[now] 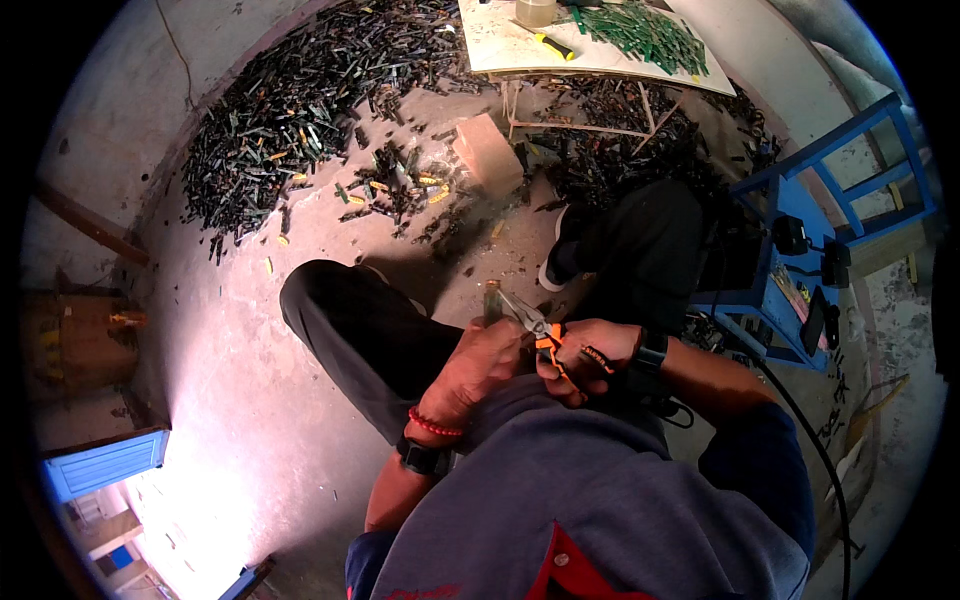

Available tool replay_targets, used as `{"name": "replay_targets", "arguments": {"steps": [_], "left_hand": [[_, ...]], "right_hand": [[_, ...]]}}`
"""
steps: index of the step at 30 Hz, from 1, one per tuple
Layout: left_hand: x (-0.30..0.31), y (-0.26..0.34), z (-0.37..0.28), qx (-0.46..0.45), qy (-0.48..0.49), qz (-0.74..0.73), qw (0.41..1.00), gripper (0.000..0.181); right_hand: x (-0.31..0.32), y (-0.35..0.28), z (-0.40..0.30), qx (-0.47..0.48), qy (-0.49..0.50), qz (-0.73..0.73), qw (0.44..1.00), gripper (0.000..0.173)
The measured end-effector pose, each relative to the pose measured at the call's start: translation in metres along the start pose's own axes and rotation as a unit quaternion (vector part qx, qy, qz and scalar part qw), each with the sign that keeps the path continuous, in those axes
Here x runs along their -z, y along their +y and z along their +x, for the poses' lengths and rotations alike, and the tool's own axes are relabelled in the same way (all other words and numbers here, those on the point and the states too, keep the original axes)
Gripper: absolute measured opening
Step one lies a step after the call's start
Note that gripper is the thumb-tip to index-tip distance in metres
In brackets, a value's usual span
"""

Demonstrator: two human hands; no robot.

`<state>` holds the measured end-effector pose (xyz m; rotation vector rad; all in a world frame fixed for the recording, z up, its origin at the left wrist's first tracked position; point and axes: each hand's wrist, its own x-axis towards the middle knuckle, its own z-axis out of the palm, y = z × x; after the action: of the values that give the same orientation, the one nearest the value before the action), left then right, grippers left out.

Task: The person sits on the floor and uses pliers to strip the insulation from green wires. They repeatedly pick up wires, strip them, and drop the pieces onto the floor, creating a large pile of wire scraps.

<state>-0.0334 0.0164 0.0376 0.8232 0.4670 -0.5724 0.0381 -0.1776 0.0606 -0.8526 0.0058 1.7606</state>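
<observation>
My left hand (484, 356) grips a small, narrow greenish piece (492, 304) with a copper-coloured top end, held upright above my lap. What it is exactly is too small to tell. In my right hand (592, 352) is a pair of pliers (534, 321) with orange and black handles. The pliers' metal jaws point up and left, close beside the piece; whether they touch it cannot be made out. My fingers partly cover the handles and the lower end of the piece.
Dark strips lie in a large heap (300, 112) along the wall. Ahead stands a block (489, 154) near a smaller pile (394, 184). A low table (495, 45) bears green strips (637, 34), a yellow-handled tool (555, 46) and a container (535, 11). A blue chair (802, 217) and black cable (814, 442) are on the right.
</observation>
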Motion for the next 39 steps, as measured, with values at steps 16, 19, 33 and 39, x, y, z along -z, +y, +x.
{"name": "replay_targets", "arguments": {"steps": [16,19,33,39], "left_hand": [[0.004,0.002,0.004,0.051,-0.078,-0.143,0.985,0.036],[0.009,0.001,0.007,0.076,-0.080,-0.178,0.978,0.041],[0.002,0.007,0.011,0.018,-0.115,-0.160,0.980,0.059],[0.006,0.004,0.016,0.048,-0.090,-0.175,0.979,0.065]], "right_hand": [[-0.003,-0.010,-0.007,0.021,0.079,-0.148,0.986,0.019],[-0.007,-0.015,-0.009,-0.001,0.121,-0.267,0.956,0.017],[0.002,-0.009,-0.011,0.039,0.020,-0.118,0.992,0.035],[0.003,-0.006,-0.006,0.029,-0.011,-0.072,0.997,0.037]]}}
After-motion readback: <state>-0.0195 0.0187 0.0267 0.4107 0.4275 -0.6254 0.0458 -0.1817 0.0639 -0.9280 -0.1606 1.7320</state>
